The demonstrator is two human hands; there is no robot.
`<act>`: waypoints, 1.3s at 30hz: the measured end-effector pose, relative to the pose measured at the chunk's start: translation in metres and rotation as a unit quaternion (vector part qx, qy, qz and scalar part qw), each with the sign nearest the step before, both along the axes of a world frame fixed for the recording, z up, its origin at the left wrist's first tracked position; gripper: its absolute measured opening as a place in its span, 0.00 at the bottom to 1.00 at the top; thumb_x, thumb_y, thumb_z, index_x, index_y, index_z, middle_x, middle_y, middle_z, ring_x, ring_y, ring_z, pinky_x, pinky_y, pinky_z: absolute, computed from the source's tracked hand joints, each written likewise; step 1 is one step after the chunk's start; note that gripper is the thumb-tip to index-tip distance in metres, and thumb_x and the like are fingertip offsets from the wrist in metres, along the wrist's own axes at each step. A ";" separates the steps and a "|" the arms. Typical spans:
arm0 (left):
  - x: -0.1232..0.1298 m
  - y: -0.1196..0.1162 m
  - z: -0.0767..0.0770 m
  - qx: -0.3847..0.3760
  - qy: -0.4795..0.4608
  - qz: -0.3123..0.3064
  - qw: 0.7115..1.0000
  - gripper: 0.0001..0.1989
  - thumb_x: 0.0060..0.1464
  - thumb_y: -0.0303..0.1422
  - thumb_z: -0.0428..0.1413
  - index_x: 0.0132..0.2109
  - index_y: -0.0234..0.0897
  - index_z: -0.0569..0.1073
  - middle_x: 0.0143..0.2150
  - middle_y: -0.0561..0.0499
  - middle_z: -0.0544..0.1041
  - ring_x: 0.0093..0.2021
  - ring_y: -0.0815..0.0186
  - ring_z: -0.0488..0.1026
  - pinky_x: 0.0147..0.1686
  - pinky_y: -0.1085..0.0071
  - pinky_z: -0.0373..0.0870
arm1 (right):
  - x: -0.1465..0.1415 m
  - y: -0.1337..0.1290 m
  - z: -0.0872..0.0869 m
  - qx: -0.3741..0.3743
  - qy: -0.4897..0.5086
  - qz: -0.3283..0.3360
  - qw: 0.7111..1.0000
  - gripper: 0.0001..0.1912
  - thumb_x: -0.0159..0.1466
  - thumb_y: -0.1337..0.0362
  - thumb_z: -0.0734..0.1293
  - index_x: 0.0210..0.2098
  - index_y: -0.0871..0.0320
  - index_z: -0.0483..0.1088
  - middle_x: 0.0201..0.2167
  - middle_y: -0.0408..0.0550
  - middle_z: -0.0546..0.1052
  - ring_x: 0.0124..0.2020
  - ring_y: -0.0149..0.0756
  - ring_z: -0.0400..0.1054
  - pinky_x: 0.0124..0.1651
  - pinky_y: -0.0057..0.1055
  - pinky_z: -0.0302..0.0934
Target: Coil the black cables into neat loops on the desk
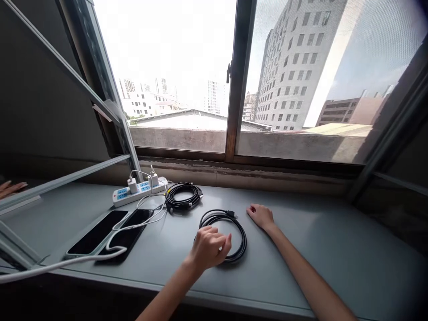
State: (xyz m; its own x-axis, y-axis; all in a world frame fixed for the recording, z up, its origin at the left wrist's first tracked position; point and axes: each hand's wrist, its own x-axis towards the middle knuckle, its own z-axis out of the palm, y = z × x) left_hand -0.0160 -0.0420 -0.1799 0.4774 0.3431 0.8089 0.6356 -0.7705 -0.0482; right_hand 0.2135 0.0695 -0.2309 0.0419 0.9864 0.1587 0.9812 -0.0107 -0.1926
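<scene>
A black cable wound in a loop (243, 232) lies on the grey desk, its black plug end (230, 214) at the far side of the ring. My left hand (210, 246) is over the near left part of this coil, covering some of it. Its fingers are loosely curled with the thumb raised, and nothing shows in them; whether it touches the cable I cannot tell. To the right of the coil, my right hand (261, 216) rests on the desk, fingers curled into a loose fist, apart from the cable. No object shows in it.
A second black cable coil (183, 196) lies behind, near a white power strip (140, 191) with two plugged chargers. Two dark phones (96, 234) (135, 227) lie at left under a white cable (115, 254). A metal frame (67, 178) stands left; another person's hand (12, 189) shows beyond it.
</scene>
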 end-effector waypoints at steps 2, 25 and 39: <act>-0.002 -0.006 0.000 0.003 -0.008 -0.004 1.000 0.21 0.53 0.24 0.49 0.15 0.34 0.56 0.10 0.58 0.57 0.15 0.75 0.50 0.19 0.72 0.47 | 0.000 -0.001 0.000 0.000 0.000 0.000 1.000 0.14 0.70 0.60 0.62 0.31 0.62 0.68 0.29 0.44 0.69 0.30 0.34 0.65 0.37 0.32 0.63; -0.049 -0.018 -0.042 -0.137 -0.164 0.030 0.976 0.23 0.57 0.26 0.45 0.16 0.34 0.48 0.11 0.58 0.48 0.14 0.75 0.42 0.18 0.73 0.46 | 0.004 0.007 -0.008 0.010 0.000 -0.054 0.999 0.14 0.70 0.62 0.63 0.29 0.62 0.67 0.28 0.43 0.69 0.31 0.35 0.66 0.36 0.32 0.63; -0.051 -0.019 -0.045 -0.245 -0.095 0.060 0.963 0.23 0.59 0.30 0.41 0.16 0.33 0.46 0.10 0.56 0.52 0.14 0.76 0.44 0.20 0.72 0.43 | -0.013 0.000 -0.003 0.027 0.007 -0.100 0.995 0.12 0.70 0.60 0.63 0.33 0.63 0.68 0.32 0.45 0.70 0.33 0.36 0.66 0.38 0.34 0.64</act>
State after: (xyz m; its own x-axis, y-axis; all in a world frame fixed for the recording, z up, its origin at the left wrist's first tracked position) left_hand -0.0666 -0.0611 -0.2247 0.2688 0.7498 0.6046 0.6832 -0.5909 0.4290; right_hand 0.2005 0.0694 -0.2338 0.2389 0.9482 0.2095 0.9579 -0.1947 -0.2110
